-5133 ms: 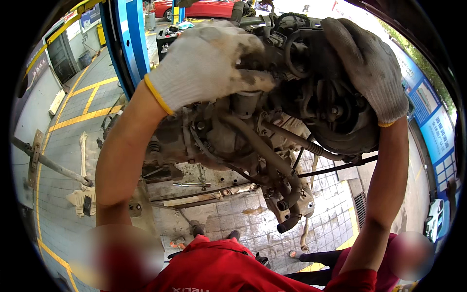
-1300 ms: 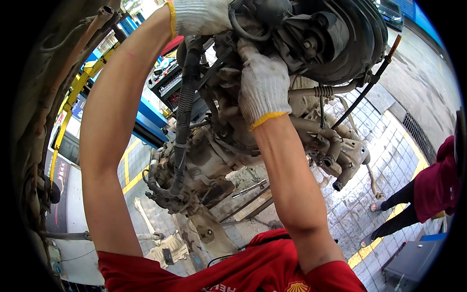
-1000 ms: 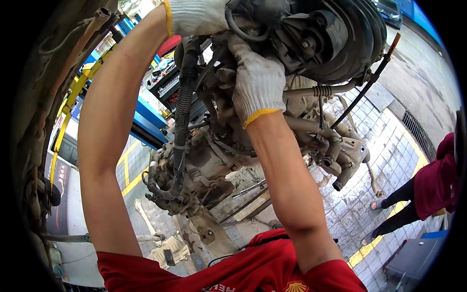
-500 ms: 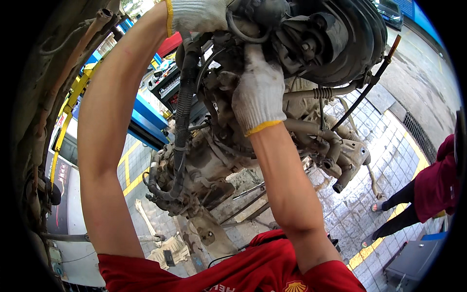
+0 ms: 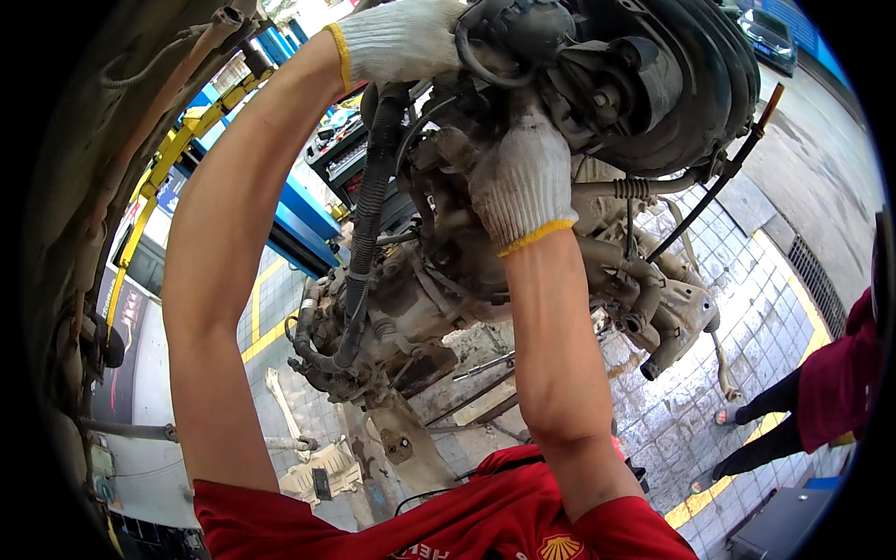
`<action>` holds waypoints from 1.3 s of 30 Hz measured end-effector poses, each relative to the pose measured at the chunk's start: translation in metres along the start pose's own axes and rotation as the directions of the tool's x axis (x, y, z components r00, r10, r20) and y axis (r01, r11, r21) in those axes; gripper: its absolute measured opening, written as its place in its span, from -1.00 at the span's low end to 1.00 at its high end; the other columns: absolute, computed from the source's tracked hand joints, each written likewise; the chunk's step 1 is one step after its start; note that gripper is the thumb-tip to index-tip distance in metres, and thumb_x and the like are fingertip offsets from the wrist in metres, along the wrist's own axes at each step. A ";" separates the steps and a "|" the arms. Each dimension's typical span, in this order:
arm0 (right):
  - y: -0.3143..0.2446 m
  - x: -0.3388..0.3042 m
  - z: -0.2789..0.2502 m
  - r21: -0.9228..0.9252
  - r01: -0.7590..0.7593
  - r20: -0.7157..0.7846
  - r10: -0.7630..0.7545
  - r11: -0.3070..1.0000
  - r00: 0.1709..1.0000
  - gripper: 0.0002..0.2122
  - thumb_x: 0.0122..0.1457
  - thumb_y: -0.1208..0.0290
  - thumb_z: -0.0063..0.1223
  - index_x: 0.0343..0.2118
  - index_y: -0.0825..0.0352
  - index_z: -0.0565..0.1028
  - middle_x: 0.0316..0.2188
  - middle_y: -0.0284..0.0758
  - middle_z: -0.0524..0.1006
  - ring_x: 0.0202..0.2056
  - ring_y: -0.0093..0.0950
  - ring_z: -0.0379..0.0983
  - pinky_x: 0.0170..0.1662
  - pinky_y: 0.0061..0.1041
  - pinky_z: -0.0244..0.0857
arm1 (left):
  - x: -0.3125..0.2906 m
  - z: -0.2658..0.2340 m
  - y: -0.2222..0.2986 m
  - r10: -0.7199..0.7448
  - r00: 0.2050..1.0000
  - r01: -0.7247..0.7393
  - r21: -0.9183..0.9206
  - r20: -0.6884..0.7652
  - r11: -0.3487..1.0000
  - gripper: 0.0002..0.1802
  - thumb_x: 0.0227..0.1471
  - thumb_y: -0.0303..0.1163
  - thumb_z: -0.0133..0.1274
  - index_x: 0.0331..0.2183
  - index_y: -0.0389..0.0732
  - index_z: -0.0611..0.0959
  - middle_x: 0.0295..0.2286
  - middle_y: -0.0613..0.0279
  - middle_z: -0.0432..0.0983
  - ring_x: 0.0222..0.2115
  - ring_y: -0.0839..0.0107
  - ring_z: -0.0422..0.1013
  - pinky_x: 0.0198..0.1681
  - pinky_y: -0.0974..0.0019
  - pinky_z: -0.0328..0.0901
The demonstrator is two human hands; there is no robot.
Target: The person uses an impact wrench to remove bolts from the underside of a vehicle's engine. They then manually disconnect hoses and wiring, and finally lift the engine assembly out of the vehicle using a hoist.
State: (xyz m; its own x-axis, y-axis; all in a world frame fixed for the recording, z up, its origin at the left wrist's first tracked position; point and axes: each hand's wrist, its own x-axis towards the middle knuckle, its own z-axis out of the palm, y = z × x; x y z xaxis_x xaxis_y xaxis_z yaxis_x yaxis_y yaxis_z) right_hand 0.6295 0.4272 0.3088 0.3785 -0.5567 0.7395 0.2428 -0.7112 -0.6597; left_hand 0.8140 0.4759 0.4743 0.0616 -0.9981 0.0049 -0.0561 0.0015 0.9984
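A dirty car engine [image 5: 411,303] fills the middle of the view, out of a car, with a black ribbed plastic intake manifold [image 5: 695,103] at its upper right. My left hand [image 5: 401,42], in a white knit glove with a yellow cuff, reaches to the engine's top beside a curved black hose [image 5: 476,65]. My right hand [image 5: 525,173], gloved alike, reaches up under that hose, left of the manifold. Engine parts hide the fingers of both hands, so whatever they may hold cannot be seen. A black corrugated wiring sleeve [image 5: 369,201] hangs below my left hand.
A person in a maroon top [image 5: 835,387] stands at the right, near a grey metal box [image 5: 784,527]. Blue lift posts [image 5: 303,219] and a tool cart [image 5: 343,168] stand behind the engine. A car's underside [image 5: 70,205] lines the left edge. A thin rod [image 5: 719,168] juts out rightward.
The whole view has shifted slightly, so the engine and both arms sit a little farther right. Both gloved hands stay at about the same spots on the engine.
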 end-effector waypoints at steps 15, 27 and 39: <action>0.021 0.012 0.030 0.367 -0.078 0.062 0.059 0.927 0.996 -0.68 0.42 0.29 -0.08 0.09 0.38 0.49 -0.04 -0.13 0.62 -0.04 -0.23 0.59 0.03 -0.23 0.54 | -0.064 0.099 -0.034 0.627 0.778 0.404 0.801 -0.046 -0.442 -0.53 0.14 -0.03 0.26 -0.04 -0.13 0.73 -0.05 0.00 0.62 -0.13 0.06 0.61 0.02 0.05 0.48; 0.018 0.019 0.032 0.925 -0.346 0.297 0.267 0.156 0.917 -0.61 0.31 0.43 0.11 0.18 0.40 0.45 0.07 -0.23 0.62 0.12 -0.29 0.52 0.20 -0.35 0.40 | -0.048 0.130 -0.028 0.548 0.720 0.604 0.773 -0.427 -0.191 -0.64 0.26 -0.19 0.12 -0.05 -0.24 0.72 -0.19 -0.08 0.68 -0.18 0.02 0.63 -0.01 0.05 0.49; 0.033 0.015 0.052 0.668 -0.131 0.001 0.175 0.733 0.985 -0.54 0.33 0.24 0.10 0.22 0.35 0.42 0.03 -0.03 0.59 0.02 -0.05 0.54 0.08 -0.20 0.48 | -0.049 0.128 -0.031 0.543 0.751 0.577 0.773 -0.376 -0.263 -0.66 0.18 -0.21 0.14 -0.11 -0.24 0.71 -0.21 -0.12 0.65 -0.14 -0.02 0.60 -0.02 -0.03 0.48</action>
State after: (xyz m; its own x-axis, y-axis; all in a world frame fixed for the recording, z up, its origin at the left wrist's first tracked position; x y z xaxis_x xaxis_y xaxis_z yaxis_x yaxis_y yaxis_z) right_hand 0.6893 0.4176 0.2914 0.4160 -0.6719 0.6128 0.7251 -0.1616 -0.6694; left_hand 0.6851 0.5169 0.4358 0.3906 -0.7251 0.5671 -0.7200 -0.6245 -0.3026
